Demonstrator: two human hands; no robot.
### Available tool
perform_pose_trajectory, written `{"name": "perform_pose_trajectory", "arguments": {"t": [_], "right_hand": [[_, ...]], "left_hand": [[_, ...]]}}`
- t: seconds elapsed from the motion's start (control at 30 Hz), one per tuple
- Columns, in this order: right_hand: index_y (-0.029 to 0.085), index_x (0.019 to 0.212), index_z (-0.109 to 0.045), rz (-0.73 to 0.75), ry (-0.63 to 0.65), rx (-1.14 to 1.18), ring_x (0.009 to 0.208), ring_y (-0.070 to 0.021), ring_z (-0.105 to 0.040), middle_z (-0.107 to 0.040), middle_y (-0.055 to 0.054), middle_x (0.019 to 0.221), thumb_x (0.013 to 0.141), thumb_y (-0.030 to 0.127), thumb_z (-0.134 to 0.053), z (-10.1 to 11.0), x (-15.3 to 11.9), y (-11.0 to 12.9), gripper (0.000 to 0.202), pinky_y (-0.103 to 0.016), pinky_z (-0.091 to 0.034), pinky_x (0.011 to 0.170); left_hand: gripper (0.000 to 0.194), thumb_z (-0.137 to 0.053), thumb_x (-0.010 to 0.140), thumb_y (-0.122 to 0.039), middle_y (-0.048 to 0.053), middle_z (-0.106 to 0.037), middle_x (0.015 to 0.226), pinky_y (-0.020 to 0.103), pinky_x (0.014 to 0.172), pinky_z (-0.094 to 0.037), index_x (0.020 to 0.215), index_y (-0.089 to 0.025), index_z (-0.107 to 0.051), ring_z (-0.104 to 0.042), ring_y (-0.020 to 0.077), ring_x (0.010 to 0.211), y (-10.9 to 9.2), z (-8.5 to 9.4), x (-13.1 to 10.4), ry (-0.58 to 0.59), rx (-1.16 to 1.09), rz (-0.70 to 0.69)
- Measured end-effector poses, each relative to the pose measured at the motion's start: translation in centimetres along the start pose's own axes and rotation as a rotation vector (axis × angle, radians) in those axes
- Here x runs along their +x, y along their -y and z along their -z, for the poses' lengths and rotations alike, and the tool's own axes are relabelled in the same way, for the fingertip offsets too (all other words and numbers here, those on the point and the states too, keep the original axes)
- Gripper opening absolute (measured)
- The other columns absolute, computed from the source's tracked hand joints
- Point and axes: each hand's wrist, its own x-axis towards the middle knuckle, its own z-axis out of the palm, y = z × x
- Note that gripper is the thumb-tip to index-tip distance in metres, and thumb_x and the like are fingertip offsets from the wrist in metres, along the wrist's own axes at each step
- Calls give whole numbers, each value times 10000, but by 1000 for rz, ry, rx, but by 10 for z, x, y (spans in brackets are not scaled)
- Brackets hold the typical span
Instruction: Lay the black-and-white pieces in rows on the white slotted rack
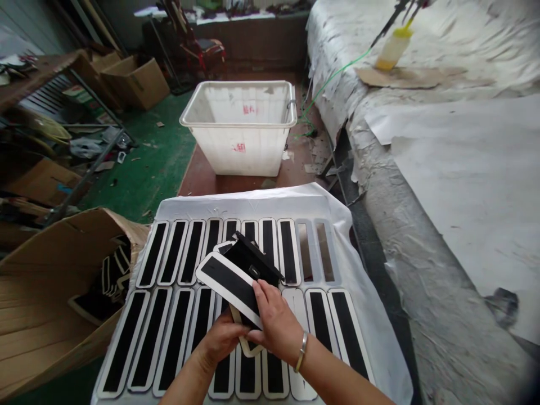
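Workshop floor, green paint and clutter, and down front a white sheet-covered tabletop (337,214) carrying two rows of long black strips with white rounded borders (169,326). Both hands are over the near middle of it. The right hand (276,320) has its fingers (262,298) clamped on a loose black-and-white bordered strip (228,284) at its near end, and the strip angles up toward the far left. Under it, the left hand (221,340) grips a small stack of the same pieces, with a black folded piece (253,261) poking out behind. Two slots near the far right corner look unfilled. Best practice here, I'd say: keep the strip flat, borders square, pinch only the end. White plastic tub (240,126) beyond the far edge, open cardboard box (54,292) off the left edge.
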Motion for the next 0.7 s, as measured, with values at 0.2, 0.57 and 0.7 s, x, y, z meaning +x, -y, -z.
{"name": "perform_pose_trajectory", "arguments": {"t": [0.2,0.57,0.7], "right_hand": [[101,1397,-264,51,-74,192,1238,-285,-362,-397,-171,1326,605,84,-566,25,-3,-6,849,-444,-330,1065],[320,1387,-332,402,-166,-256,1256,-205,-401,-521,-47,1287,893,110,-389,125,-46,-79,539,-479,-267,1098],[245,1346,-418,440,-6,-348,1235,-208,-426,-539,-90,1265,886,101,-383,149,-39,-136,484,-489,-301,1069]], "left_hand": [[332,-710,648,-111,104,-702,950,356,844,-492,978,-119,-669,-631,287,948,7,6,1,-181,-109,52],[345,-717,579,-87,66,-723,860,339,782,-556,918,-146,-690,-653,282,908,-23,51,-5,-512,-238,2],[294,-712,545,-108,55,-725,856,396,841,-540,833,-162,-689,-579,325,1056,-32,73,-17,-638,-204,-22]]}}
